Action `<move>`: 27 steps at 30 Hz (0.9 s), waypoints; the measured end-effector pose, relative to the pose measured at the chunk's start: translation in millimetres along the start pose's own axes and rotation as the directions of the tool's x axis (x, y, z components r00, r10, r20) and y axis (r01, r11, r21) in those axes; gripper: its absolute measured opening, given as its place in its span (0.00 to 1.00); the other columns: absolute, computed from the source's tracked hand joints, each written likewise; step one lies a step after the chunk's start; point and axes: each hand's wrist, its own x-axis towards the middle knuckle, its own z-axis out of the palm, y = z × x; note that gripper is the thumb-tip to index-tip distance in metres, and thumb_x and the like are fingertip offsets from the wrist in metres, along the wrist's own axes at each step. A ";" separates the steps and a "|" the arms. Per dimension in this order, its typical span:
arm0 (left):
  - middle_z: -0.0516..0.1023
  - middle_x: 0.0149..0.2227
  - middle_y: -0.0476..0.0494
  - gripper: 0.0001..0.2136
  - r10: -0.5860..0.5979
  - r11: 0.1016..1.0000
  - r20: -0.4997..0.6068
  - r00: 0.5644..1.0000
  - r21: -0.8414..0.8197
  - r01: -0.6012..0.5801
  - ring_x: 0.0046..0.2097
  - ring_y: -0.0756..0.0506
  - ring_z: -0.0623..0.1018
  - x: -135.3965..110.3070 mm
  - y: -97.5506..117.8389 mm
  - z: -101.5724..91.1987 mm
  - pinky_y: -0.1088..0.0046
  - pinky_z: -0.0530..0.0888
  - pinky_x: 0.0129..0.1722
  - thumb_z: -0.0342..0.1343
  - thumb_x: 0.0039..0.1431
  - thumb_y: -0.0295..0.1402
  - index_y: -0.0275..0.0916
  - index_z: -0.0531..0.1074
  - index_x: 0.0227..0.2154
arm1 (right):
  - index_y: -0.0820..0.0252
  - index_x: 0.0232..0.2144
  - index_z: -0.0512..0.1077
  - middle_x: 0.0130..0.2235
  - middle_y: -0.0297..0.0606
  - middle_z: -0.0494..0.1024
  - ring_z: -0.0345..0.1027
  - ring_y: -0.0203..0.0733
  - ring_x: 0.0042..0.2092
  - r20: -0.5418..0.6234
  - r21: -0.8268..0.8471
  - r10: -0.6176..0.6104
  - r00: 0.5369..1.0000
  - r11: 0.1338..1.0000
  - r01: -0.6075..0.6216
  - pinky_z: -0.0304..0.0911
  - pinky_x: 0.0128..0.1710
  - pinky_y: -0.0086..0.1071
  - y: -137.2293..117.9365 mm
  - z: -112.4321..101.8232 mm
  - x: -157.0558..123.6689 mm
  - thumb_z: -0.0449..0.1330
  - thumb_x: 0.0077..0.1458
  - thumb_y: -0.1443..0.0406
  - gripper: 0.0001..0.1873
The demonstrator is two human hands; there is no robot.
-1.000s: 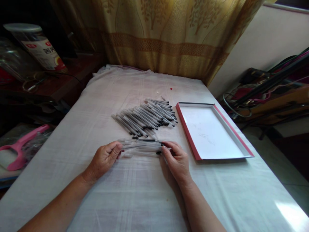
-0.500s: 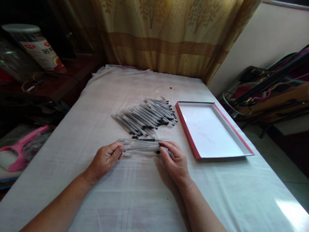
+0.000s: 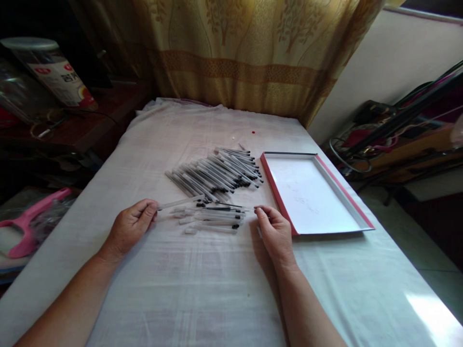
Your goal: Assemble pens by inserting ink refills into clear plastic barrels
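Observation:
My left hand [image 3: 133, 224] pinches one end of a clear, frosted pen barrel [image 3: 181, 201], whose other end points right towards the pens. In my right hand [image 3: 275, 229] is the tip of a thin, dark pen refill [image 3: 231, 205], apart from the barrel. Between the hands lies a loose group of pen parts [image 3: 211, 222]: translucent barrels, clear caps and small black plugs. Just behind them spreads a pile of pens [image 3: 213, 172] with clear barrels and black ends, slanting down to the right.
To the right of the pens stands a shallow white tray with red sides [image 3: 318, 193]. A small red bit [image 3: 253, 132] is on the cloth-covered table [image 3: 173, 294] behind the pile. At the left are a labelled jar [image 3: 54, 72] and a pink-handled tool [image 3: 36, 217].
My hands have moved apart, left hand to the left and right hand to the right. The refill is now drawn clear of the barrel.

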 end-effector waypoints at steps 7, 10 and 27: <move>0.71 0.20 0.52 0.19 0.032 0.999 0.035 0.999 -0.010 -0.031 0.21 0.50 0.71 -3.4 2.7 4.3 0.77 0.69 0.22 0.49 0.61 0.51 0.40 0.72 0.30 | 0.56 0.35 0.80 0.38 0.42 0.82 0.75 0.47 0.41 0.072 -0.144 -0.177 0.982 0.972 0.186 0.69 0.43 0.40 3.9 5.9 -4.8 0.57 0.59 0.59 0.12; 0.71 0.21 0.52 0.18 0.085 0.996 0.069 0.994 -0.031 -0.083 0.22 0.50 0.71 -8.4 12.0 13.9 0.77 0.69 0.23 0.49 0.62 0.49 0.39 0.72 0.32 | 0.57 0.40 0.79 0.41 0.44 0.81 0.74 0.49 0.44 0.070 -0.229 -0.243 0.968 0.940 0.252 0.68 0.45 0.42 -0.8 5.5 -5.9 0.57 0.59 0.60 0.13; 0.80 0.32 0.46 0.14 0.410 0.894 0.210 0.888 0.103 -0.437 0.32 0.47 0.79 -24.0 32.2 37.4 0.75 0.73 0.34 0.47 0.66 0.45 0.42 0.72 0.38 | 0.58 0.19 0.71 0.21 0.33 0.73 0.66 0.37 0.25 0.362 0.070 -0.202 0.910 0.979 0.189 0.61 0.27 0.29 -33.5 11.6 -22.1 0.56 0.60 0.58 0.19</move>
